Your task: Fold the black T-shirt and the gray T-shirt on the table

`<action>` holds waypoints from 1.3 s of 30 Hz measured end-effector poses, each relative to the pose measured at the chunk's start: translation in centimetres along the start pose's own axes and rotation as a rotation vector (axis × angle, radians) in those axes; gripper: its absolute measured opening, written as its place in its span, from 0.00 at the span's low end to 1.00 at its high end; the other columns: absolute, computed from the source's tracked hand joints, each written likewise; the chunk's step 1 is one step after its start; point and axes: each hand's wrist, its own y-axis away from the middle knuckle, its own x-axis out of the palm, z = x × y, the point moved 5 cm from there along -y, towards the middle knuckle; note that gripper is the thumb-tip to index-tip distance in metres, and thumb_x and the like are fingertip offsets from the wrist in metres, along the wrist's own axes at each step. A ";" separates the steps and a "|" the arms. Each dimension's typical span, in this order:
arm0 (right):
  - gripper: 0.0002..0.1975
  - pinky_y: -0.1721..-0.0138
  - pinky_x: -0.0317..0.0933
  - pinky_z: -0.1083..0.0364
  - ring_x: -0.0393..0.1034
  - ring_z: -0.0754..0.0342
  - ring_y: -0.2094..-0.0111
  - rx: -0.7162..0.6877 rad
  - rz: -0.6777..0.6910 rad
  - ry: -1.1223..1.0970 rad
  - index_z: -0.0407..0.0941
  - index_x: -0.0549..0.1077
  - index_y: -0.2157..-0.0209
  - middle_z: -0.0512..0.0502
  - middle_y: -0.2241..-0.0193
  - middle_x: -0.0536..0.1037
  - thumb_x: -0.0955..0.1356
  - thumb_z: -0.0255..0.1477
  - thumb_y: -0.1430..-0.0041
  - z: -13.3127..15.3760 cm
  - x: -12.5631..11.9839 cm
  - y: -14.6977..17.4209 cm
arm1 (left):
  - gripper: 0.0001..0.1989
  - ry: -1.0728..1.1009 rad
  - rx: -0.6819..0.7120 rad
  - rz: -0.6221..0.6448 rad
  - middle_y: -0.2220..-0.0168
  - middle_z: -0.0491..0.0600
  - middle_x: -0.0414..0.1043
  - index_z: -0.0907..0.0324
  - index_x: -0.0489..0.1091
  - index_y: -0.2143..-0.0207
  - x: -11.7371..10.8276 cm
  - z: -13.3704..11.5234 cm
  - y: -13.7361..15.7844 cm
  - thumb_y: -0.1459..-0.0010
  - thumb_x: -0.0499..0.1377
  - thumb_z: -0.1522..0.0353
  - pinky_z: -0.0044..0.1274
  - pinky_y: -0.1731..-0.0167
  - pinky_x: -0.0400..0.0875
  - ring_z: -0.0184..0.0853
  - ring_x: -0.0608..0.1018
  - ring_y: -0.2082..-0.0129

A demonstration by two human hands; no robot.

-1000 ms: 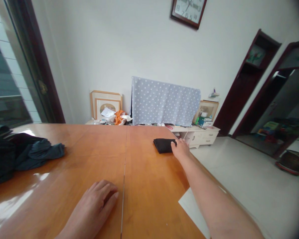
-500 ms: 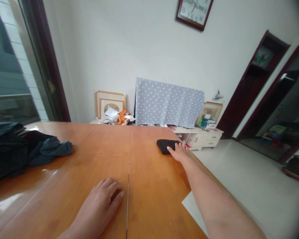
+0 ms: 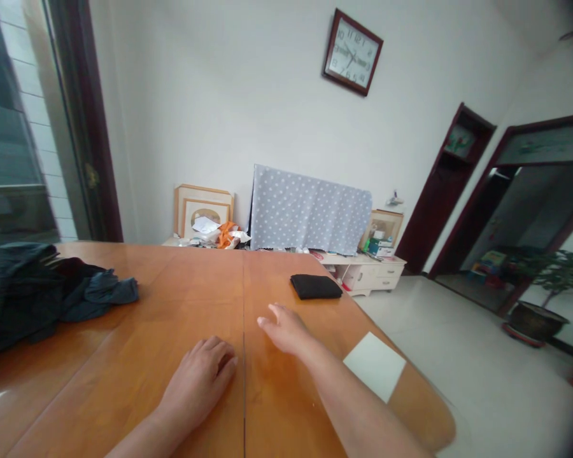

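Observation:
A folded black cloth lies flat near the table's right edge, with nothing touching it. My right hand is over the table just nearer to me than the cloth, thumb and fingers apart, holding nothing. Loosely curved and empty, my left hand rests on the wood left of the table's seam, its thumb apart from the fingers. At the far left sits a heap of dark clothes, bluish pieces among them. A pale sheet of paper lies on the right side, partly behind my right forearm.
The glossy wooden table has its right edge beyond the paper. Past its far side stand a white low cabinet and something under a dotted grey cloth. A potted plant is on the floor to the right.
My right hand has come off the black cloth and moved back toward me and to the left. The cloth stays on the table. My left hand has hardly moved; the view has shifted.

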 end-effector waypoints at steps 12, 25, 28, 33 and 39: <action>0.17 0.71 0.59 0.56 0.68 0.53 0.74 -0.008 -0.280 -0.599 0.47 0.71 0.72 0.50 0.77 0.75 0.62 0.44 0.38 5.7 7.0 0.9 | 0.09 0.169 -0.056 -0.088 0.65 0.50 0.72 0.58 0.72 0.66 0.0 1.3 0.0 0.38 0.52 0.69 0.26 0.62 0.64 0.37 0.75 0.63; 0.21 0.71 0.51 0.53 0.63 0.49 0.76 -0.242 -0.029 -0.075 0.50 0.61 0.81 0.48 0.81 0.71 0.59 0.47 0.39 4.8 7.7 1.9 | 0.08 0.371 -0.289 -0.240 0.67 0.51 0.74 0.59 0.75 0.67 0.7 3.6 0.4 0.42 0.57 0.66 0.27 0.66 0.63 0.36 0.73 0.67; 0.22 0.70 0.53 0.52 0.63 0.48 0.76 -0.242 -0.024 -0.051 0.51 0.61 0.81 0.47 0.82 0.71 0.59 0.48 0.39 4.7 7.4 2.1 | 0.07 0.438 -0.363 -0.274 0.67 0.51 0.75 0.59 0.75 0.66 1.0 4.1 0.7 0.43 0.59 0.67 0.28 0.64 0.65 0.37 0.74 0.65; 0.23 0.71 0.53 0.53 0.64 0.48 0.76 -0.229 -0.002 -0.009 0.51 0.61 0.80 0.47 0.82 0.70 0.58 0.50 0.39 4.3 7.0 2.2 | 0.09 0.519 -0.488 -0.346 0.66 0.51 0.75 0.60 0.75 0.62 1.3 5.1 1.1 0.42 0.58 0.68 0.27 0.62 0.68 0.36 0.75 0.65; 0.26 0.71 0.52 0.55 0.64 0.51 0.75 -0.260 0.016 0.060 0.49 0.60 0.78 0.49 0.81 0.70 0.55 0.52 0.37 4.2 6.9 2.4 | 0.08 0.562 -0.533 -0.519 0.69 0.48 0.75 0.61 0.76 0.64 0.1 5.5 1.5 0.43 0.57 0.69 0.24 0.65 0.67 0.33 0.74 0.67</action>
